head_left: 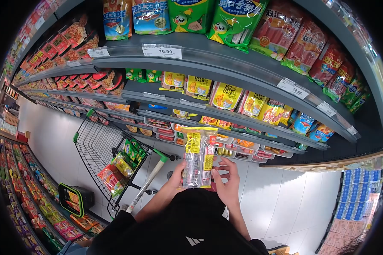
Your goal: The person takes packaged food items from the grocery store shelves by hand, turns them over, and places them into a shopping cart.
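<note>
Upright in front of my chest is a clear and yellow plastic food package [199, 157], its printed label side towards me. My left hand [178, 173] grips its left edge near the bottom, with the fingers partly hidden behind it. At the lower right edge, my right hand [226, 177] has its thumb and fingers curved around the side of the package. Beyond the package, shelves hold yellow packs [226, 96] and trays of packed food [246, 145].
A wire shopping cart [98, 142] with green, yellow and red packs stands at my left. Behind it, a black and green basket [75, 199] sits by another snack shelf [30, 191]. The shelf edge [225, 63] curves across the front. Stacked blue boxes [356, 191] are at right.
</note>
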The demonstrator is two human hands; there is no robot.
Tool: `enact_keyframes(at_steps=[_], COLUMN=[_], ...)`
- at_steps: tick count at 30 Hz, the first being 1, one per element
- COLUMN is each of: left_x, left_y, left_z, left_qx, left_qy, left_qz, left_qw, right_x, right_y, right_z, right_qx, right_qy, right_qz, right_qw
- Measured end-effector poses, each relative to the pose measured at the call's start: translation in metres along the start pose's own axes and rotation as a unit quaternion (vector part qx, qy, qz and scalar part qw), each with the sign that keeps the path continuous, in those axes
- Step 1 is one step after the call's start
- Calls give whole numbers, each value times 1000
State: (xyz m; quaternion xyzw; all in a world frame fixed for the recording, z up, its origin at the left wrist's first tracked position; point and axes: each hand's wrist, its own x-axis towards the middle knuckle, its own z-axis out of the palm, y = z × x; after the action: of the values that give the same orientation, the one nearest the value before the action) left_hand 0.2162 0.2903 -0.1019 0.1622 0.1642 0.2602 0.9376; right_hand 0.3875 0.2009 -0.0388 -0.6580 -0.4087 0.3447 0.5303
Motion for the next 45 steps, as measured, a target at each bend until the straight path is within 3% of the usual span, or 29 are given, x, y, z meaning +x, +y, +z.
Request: enact_keyframes(at_steps=[1, 6, 18, 23, 26, 27, 32, 35, 39, 42, 43, 45], left_x=[2, 6, 9, 18, 21, 29, 45, 49, 56, 70, 77, 87], left_y=[3, 5, 1, 2, -10, -32, -28, -28, -34, -47, -54, -64], left_z=[13, 9, 20, 47, 27, 2, 50, 69, 90, 92, 94, 85], left_qx=[-1, -6, 10, 14, 171, 169, 438, 561, 554, 457, 456, 483], left_qy=[-43, -40, -79, -131, -26, 3, -54, -91, -87, -60, -43, -49], left_qz=[17, -18, -27, -18, -37, -3, 92, 156, 128, 108, 135, 76], left_qw=[999, 999, 996, 991, 984, 986, 892, 808, 818, 881, 879, 871], right_x=[-1, -12, -20, -25, -28, -29, -32, -33, -31, -33, -33, -31], right_y=[-1, 9, 5, -2, 1, 1, 4, 15, 32, 47, 55, 67], right_z=[1, 10, 0, -8, -19, -22, -25, -42, -80, -101, -106, -116], right_qx=[31, 159, 143, -28, -95, -102, 88, 259, 290, 354, 360, 372], right_qy=[-16, -49, -38, 87, 71, 54, 51, 61, 93, 88, 88, 80], right_qz=[-1, 13, -19, -108, -127, -122, -50, 17, 64, 67, 62, 56], right_qw=[999, 986, 989, 990, 985, 986, 994, 964, 951, 928, 927, 923])
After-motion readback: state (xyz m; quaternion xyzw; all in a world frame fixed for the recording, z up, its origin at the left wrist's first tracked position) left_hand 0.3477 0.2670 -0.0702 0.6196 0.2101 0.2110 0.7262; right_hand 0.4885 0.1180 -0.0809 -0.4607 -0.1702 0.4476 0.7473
